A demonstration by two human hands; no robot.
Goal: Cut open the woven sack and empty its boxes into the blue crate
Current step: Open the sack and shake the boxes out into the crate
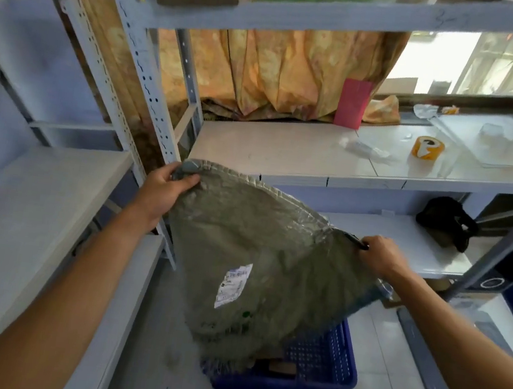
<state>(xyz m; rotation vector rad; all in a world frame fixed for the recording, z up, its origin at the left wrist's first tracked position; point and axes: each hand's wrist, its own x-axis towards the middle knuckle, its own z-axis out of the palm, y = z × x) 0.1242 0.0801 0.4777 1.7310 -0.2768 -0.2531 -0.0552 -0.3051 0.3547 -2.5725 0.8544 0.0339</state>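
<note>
We hold the woven sack upside down over the blue crate, both arms stretched forward. Our left hand clenches one stitched corner, our right hand pinches the other alongside a dark tool. Brown boxes lie in the crate on the tiled floor, among grey shelves.
</note>
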